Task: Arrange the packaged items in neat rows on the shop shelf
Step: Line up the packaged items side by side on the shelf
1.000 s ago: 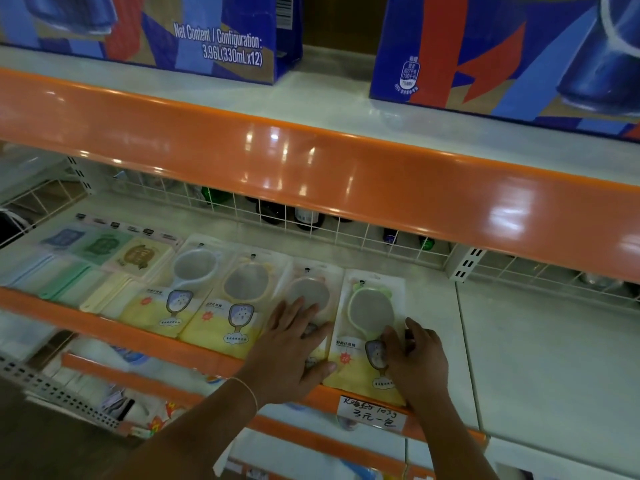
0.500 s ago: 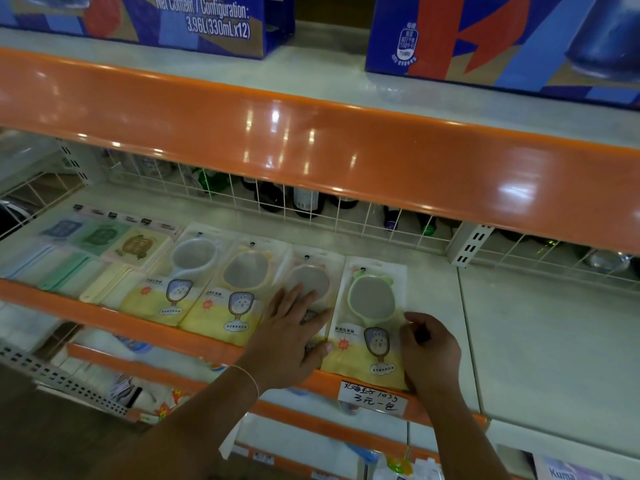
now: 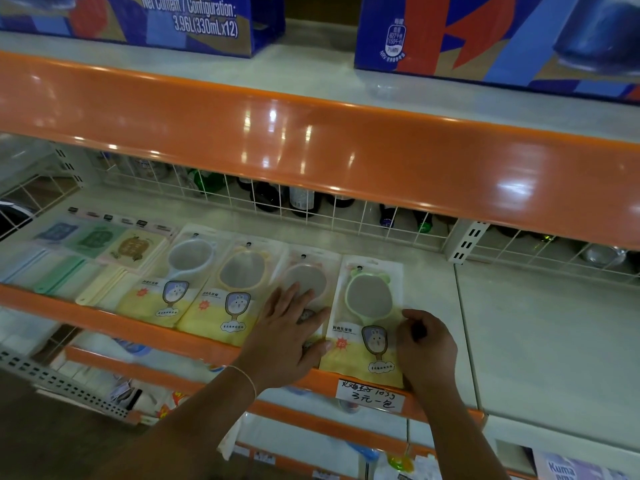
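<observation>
On the pale shop shelf (image 3: pixel 519 306), the green-framed hand mirror in its clear packet (image 3: pixel 369 306) lies long axis front-to-back, rightmost in the row, the curled right hand (image 3: pixel 427 344) pinching its right edge while the left hand (image 3: pixel 287 332) lies flat, fingers spread, on the neighbouring pink-framed mirror packet (image 3: pixel 308 271).

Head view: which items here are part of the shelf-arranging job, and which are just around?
Part of the job:
- green mirror pack, right hand at its edge
- pink mirror pack under the left hand
- yellow mirror pack and white mirror pack in the same row

Just around:
- blue drink cartons above
- bottles behind the wire grid
- handwritten price tag
</observation>
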A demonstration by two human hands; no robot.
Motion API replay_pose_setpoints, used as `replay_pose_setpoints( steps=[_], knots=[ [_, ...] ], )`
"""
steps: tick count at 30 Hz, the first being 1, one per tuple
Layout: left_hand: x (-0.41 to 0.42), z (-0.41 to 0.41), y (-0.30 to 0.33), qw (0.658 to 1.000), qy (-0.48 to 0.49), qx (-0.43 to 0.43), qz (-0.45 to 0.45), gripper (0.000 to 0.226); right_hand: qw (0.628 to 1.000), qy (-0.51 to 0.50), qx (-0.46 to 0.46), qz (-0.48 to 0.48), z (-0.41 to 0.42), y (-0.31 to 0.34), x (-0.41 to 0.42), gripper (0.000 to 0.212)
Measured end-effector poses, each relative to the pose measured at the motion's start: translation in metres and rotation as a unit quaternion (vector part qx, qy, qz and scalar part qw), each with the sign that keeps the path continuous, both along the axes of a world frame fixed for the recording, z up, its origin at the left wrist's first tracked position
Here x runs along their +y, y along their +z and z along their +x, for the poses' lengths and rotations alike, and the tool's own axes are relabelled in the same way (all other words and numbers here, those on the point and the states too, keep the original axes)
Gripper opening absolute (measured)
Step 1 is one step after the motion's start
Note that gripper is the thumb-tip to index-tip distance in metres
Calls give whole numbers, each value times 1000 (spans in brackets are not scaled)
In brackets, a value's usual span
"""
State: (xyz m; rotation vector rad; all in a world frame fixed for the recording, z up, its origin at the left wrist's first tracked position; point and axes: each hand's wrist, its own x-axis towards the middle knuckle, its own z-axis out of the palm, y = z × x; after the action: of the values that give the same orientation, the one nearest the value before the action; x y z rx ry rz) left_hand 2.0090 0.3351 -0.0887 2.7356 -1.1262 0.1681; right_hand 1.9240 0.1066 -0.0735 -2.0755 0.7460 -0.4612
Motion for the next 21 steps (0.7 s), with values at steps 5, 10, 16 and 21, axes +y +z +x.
replay_pose_setpoints(
  steps=[5, 10, 16, 21],
  knots=[
    [1, -2, 1, 1000, 2, -2, -5, 62, 997, -40, -28, 60, -4, 3, 0, 22],
    [0, -3, 3, 1000, 8, -3, -17, 61, 990, 80, -22, -118, -1, 5, 5, 34],
    [0, -3, 0, 1000, 11, 1, -15, 63, 929, 217, 133, -267, 16, 9, 25, 64],
    [0, -2, -2, 1000, 9, 4, -7, 62, 901, 254, 204, -286, 18, 5, 28, 72]
  ],
)
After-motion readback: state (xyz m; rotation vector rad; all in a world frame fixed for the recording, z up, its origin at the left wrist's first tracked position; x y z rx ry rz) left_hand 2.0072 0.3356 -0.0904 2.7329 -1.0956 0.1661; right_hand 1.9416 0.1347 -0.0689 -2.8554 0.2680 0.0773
